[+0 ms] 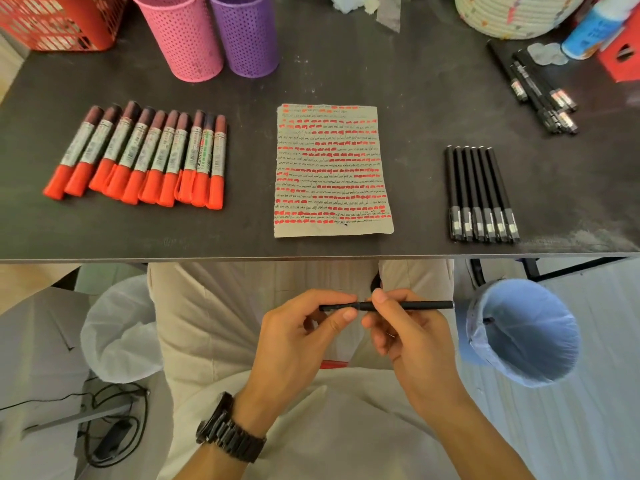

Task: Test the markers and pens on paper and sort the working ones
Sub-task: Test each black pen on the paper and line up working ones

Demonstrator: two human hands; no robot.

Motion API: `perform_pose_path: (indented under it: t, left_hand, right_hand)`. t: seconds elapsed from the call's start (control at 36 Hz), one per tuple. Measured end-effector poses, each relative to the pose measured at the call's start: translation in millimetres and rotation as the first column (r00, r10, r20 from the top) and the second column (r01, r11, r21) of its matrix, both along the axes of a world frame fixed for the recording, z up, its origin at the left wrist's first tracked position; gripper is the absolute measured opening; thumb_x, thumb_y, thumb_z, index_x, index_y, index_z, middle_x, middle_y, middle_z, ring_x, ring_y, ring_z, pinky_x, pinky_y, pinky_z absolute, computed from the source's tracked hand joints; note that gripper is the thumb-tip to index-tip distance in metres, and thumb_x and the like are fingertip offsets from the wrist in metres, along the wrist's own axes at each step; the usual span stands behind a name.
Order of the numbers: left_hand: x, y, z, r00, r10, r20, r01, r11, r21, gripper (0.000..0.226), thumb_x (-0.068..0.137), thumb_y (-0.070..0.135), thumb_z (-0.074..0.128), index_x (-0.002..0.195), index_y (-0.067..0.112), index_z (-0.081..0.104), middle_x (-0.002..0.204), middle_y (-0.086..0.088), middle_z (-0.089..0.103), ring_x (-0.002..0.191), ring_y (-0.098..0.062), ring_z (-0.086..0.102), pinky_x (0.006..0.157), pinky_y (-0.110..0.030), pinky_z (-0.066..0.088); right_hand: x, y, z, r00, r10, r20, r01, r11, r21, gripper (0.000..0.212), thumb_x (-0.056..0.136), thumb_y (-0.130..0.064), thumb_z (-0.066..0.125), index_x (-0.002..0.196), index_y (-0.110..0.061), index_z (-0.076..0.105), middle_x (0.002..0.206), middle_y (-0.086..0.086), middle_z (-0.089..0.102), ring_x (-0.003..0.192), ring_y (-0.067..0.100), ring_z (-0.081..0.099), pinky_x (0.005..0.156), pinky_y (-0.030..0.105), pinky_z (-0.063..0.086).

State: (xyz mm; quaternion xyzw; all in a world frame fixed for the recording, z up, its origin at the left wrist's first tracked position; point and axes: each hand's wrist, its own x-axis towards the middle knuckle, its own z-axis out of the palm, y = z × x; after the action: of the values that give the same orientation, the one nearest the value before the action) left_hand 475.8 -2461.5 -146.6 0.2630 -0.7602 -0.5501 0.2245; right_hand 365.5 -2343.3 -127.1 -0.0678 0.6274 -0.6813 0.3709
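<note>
While left hand (298, 330) and right hand (412, 337) pinch a pen (426, 305) (over lap (214, 323)), blue bin (533, 344) beside, markers (138, 157), paper (332, 168) beyond.

Likely an office or craft workroom: beyond the left hand (294, 344), a dark bench (415, 81) carries a pink mesh cup (180, 36), a purple mesh cup (247, 32) and a red basket (59, 22). A blue-lined bin (533, 341) stands just right of the right hand (412, 341).

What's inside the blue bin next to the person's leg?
The blue bin has a blue bag lining it. Only one small dark speck shows inside, too small to name. No pens show there, and the bag's folds may hide more.
</note>
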Motion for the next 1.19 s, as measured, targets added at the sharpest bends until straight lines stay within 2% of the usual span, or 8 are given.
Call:
perform_pose_path:
  t: [0.14, 0.25, 0.42, 0.61, 0.75, 0.89, 1.06, 1.19]
  left_hand:
    - [-2.7, -0.2, 9.5, 0.998, 0.024, -0.054, -0.027, 0.998, -0.055, 0.024, 0.084, 0.059, 0.065, 0.108, 0.056, 0.069, 0.091, 0.028, 0.072, 0.067, -0.009, 0.066, 0.058, -0.023, 0.053]
    - [-10.6, -7.3, 22.9, 0.995, 0.037, -0.097, -0.047, 0.993, -0.108, 0.022, 0.083, 0.062, 0.066, 0.104, 0.061, 0.068, 0.086, 0.031, 0.072, 0.061, -0.003, 0.064, 0.058, -0.016, 0.051]
    - [-35.9, -13.4, 49.1, 0.99, 0.01, -0.138, -0.031, 0.988, -0.148, 0.019, 0.084, 0.054, 0.069, 0.103, 0.054, 0.072, 0.092, 0.029, 0.073, 0.078, 0.0, 0.068, 0.068, -0.005, 0.045]
    - [-53.1, -53.7, 64.2, 0.998, -0.054, 0.013, 0.054, 0.911, -0.41, 0.037, 0.09, 0.059, 0.055, 0.127, 0.056, 0.055, 0.133, 0.034, 0.055, 0.127, 0.007, 0.05, 0.1, -0.004, 0.032]
    - [-67.1, -99.8, 57.9, 0.981, 0.044, 0.187, 0.077, 0.801, -0.594, 0.037, 0.099, 0.046, 0.057, 0.135, 0.038, 0.06, 0.144, 0.016, 0.053, 0.134, -0.008, 0.046, 0.109, -0.023, 0.036]
    - [-87.2, -113.5, 45.7, 0.955, 0.029, 0.295, 0.177, 0.741, -0.647, 0.041, 0.1, 0.049, 0.048, 0.135, 0.033, 0.061, 0.146, 0.008, 0.054, 0.136, -0.018, 0.05, 0.112, -0.038, 0.04]
    - [-98.5, -113.2, 26.7, 0.943, 0.017, 0.334, 0.216, 0.73, -0.648, 0.053, 0.094, 0.059, 0.034, 0.13, 0.036, 0.065, 0.146, 0.011, 0.054, 0.136, -0.016, 0.05, 0.116, -0.04, 0.038]
    - [-92.6, -114.0, 20.1, 0.944, 0.011, 0.329, 0.216, 0.736, -0.642, 0.045, 0.096, 0.058, 0.041, 0.132, 0.041, 0.062, 0.149, 0.015, 0.05, 0.137, -0.012, 0.047, 0.116, -0.037, 0.033]
  right_hand:
    - [-2.5, -2.7, 9.8, 0.997, 0.025, -0.074, -0.026, 1.0, -0.008, 0.026, 0.079, -0.045, 0.075, 0.079, -0.019, 0.075, 0.07, 0.012, 0.071, 0.054, 0.016, 0.058, 0.05, 0.022, 0.046]
    - [-9.1, -10.5, 24.9, 0.988, 0.024, -0.152, -0.028, 0.999, -0.028, 0.015, 0.085, -0.033, 0.073, 0.08, -0.019, 0.076, 0.07, 0.013, 0.072, 0.052, 0.017, 0.06, 0.049, 0.023, 0.047]
    - [-16.2, -20.1, 46.1, 0.977, -0.053, -0.208, 0.031, 0.994, -0.106, 0.01, 0.084, -0.034, 0.078, 0.089, -0.025, 0.077, 0.073, 0.005, 0.073, 0.058, 0.015, 0.065, 0.054, 0.022, 0.052]
    - [-57.2, -1.6, 63.0, 0.929, -0.24, -0.28, 0.236, 0.971, -0.048, 0.031, 0.077, -0.054, 0.065, 0.085, -0.026, 0.075, 0.082, 0.007, 0.076, 0.073, 0.021, 0.075, 0.063, 0.028, 0.059]
    - [-124.2, 30.3, 74.7, 0.873, -0.049, -0.486, 0.152, 0.973, 0.174, 0.02, 0.09, -0.042, 0.063, 0.083, -0.023, 0.068, 0.082, 0.004, 0.076, 0.079, 0.022, 0.075, 0.067, 0.025, 0.06]
    - [-186.0, 51.1, 81.4, 0.74, 0.255, -0.623, 0.135, 0.85, 0.508, 0.019, 0.092, -0.045, 0.067, 0.077, -0.034, 0.063, 0.066, 0.0, 0.07, 0.062, 0.012, 0.067, 0.07, 0.037, 0.057]
    - [-225.5, 50.1, 76.0, 0.67, 0.446, -0.593, 0.178, 0.679, 0.712, 0.022, 0.087, -0.053, 0.07, 0.103, -0.039, 0.062, 0.076, -0.013, 0.072, 0.073, -0.001, 0.066, 0.068, 0.023, 0.049]
    - [-227.7, 42.0, 57.6, 0.684, 0.465, -0.562, 0.142, 0.671, 0.728, 0.039, 0.086, -0.048, 0.074, 0.116, -0.039, 0.051, 0.072, -0.011, 0.071, 0.07, -0.002, 0.065, 0.064, 0.017, 0.043]
